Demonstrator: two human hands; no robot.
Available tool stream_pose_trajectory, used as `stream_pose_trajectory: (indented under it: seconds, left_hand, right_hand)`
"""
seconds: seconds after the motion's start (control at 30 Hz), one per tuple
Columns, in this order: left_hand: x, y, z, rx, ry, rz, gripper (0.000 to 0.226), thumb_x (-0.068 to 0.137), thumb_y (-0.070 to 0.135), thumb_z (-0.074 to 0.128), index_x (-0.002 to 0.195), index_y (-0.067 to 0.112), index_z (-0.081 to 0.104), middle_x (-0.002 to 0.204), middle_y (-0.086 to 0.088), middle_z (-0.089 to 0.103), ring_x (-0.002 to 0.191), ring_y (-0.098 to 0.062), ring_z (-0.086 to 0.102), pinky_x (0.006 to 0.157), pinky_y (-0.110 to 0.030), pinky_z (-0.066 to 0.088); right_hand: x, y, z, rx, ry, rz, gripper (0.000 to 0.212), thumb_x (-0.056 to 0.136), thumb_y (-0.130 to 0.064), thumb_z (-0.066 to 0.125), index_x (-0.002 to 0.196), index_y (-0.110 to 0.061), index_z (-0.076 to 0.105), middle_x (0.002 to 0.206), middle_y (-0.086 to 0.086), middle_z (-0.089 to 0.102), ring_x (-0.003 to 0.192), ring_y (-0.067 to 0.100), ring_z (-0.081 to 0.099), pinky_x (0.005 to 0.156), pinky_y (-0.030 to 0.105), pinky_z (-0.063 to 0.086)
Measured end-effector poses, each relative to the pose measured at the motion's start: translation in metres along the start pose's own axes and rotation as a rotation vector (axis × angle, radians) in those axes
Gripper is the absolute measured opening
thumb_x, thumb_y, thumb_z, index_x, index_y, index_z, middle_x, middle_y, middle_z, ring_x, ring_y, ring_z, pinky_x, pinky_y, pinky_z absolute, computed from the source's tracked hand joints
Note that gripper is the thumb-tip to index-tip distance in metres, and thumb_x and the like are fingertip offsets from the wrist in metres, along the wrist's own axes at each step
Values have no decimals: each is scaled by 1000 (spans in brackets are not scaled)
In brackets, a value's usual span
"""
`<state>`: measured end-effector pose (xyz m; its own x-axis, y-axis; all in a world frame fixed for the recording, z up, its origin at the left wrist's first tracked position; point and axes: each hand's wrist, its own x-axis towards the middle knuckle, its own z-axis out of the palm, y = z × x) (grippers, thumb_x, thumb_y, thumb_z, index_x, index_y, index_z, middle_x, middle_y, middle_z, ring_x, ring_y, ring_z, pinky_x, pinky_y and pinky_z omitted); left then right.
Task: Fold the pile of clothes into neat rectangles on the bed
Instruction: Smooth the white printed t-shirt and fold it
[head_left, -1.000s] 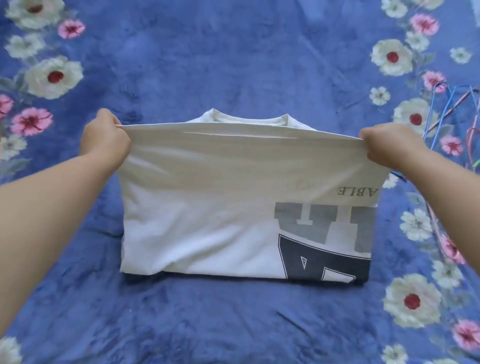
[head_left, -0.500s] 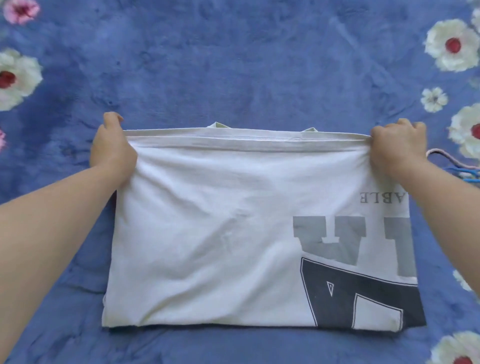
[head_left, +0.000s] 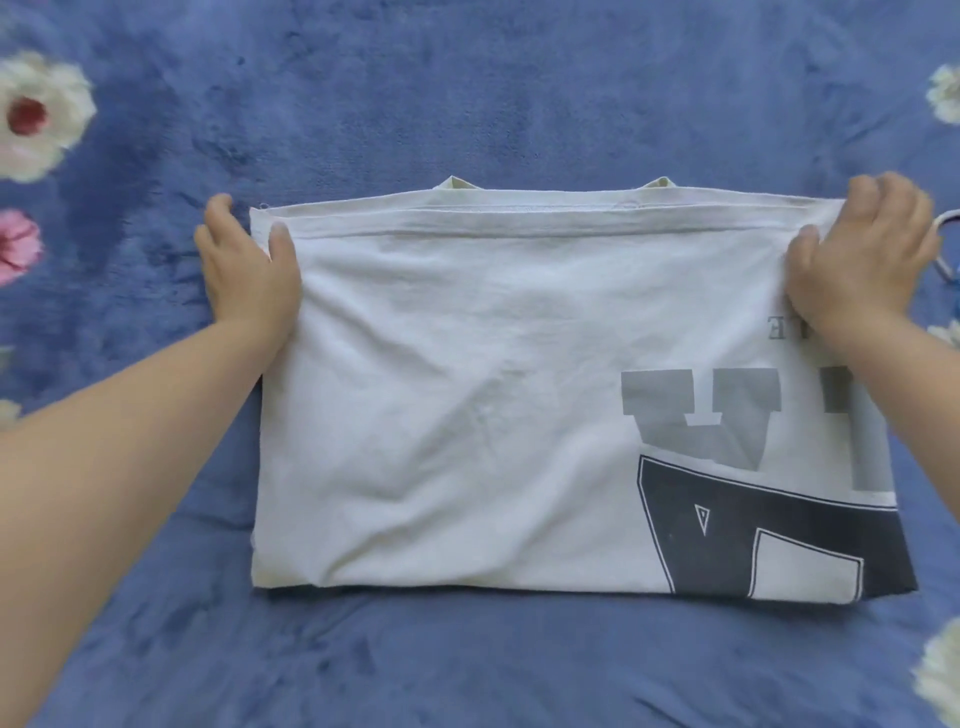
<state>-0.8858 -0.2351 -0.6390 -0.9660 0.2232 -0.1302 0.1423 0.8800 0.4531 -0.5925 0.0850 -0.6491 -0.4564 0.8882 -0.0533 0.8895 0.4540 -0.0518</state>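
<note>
Now lowered flat since a second ago: white T-shirt (head_left: 467, 395), folded between left hand (head_left: 247, 275) and right hand (head_left: 867, 260), both pinching its far corners on the bed (head_left: 467, 78).

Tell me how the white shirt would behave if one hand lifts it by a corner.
The shirt is probably floppy: wrinkles show thin, soft cloth. The fold would likely open, since nothing holds the layers together. It should slide little, because the blanket looks plush.

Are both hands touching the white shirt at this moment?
Touching. The head view shows the left hand pressed on the shirt's far left corner, thumb on the fabric, and the right hand gripping the far right corner.
</note>
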Motion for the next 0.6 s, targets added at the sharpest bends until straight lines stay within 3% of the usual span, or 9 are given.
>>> stream_pose_trajectory:
  seconds: [0.1, 0.2, 0.3, 0.4, 0.47, 0.5, 0.53, 0.6]
  left_hand:
    - [-40, -8, -4, 88, -26, 13, 56, 95, 25, 44, 142, 1, 24, 141, -21, 30, 130, -32, 29, 107, -37, 19]
    - [-81, -16, -7, 64, -37, -137, 54, 96, 28, 43, 141, 1, 27, 142, -20, 30, 131, -34, 28, 106, -39, 21]
    - [-115, -32, -14, 65, -65, -237, 43, 98, 28, 37, 129, -2, 40, 134, -22, 41, 122, -36, 39, 97, -40, 30]
    - [-141, -50, -24, 49, -86, -285, 40, 99, 27, 34, 116, -6, 48, 123, -25, 49, 112, -38, 45, 88, -39, 34]
    - [-158, -62, -32, 40, -76, -348, 38, 99, 27, 35, 111, -5, 52, 121, -24, 52, 111, -37, 46, 88, -39, 35]
    - [-167, -68, -35, 33, -69, -372, 38, 98, 27, 36, 109, -5, 54, 120, -25, 52, 111, -37, 46, 88, -39, 35]
    - [-175, -73, -38, 21, -65, -382, 37, 98, 26, 37, 106, -5, 55, 119, -25, 52, 111, -37, 46, 89, -39, 35]
    - [-193, -82, -45, -19, -79, -388, 35, 98, 25, 39, 105, -5, 56, 117, -23, 52, 110, -35, 46, 89, -37, 35]
  right_hand:
    - [-40, 17, -2, 72, -40, 8, 67, 84, -32, 33, 143, 0, 24, 150, 24, 17, 139, 40, 15, 112, 46, 9]
    - [-80, 38, -4, 184, -42, 120, 72, 81, -37, 28, 141, 4, 26, 144, 29, 26, 133, 42, 24, 109, 43, 16]
    - [-115, 59, -5, 286, -59, 266, 70, 80, -40, 26, 129, 10, 39, 130, 35, 40, 122, 43, 36, 102, 42, 23]
    - [-144, 76, -13, 411, -118, 424, 53, 93, -34, 36, 110, 13, 51, 116, 36, 52, 110, 43, 47, 91, 41, 31]
    - [-164, 83, -21, 513, -114, 450, 41, 92, -31, 45, 93, 8, 56, 94, 26, 59, 93, 32, 53, 77, 35, 33]
    - [-175, 86, -24, 581, -113, 460, 34, 89, -30, 49, 84, 3, 55, 78, 13, 60, 81, 23, 53, 70, 31, 32]
    - [-184, 88, -26, 658, -119, 478, 27, 88, -25, 52, 75, -1, 53, 61, -2, 55, 67, 11, 49, 60, 26, 31]
    - [-202, 95, -29, 832, -143, 551, 29, 83, -19, 57, 55, -18, 55, 39, -13, 45, 44, 0, 39, 47, 18, 26]
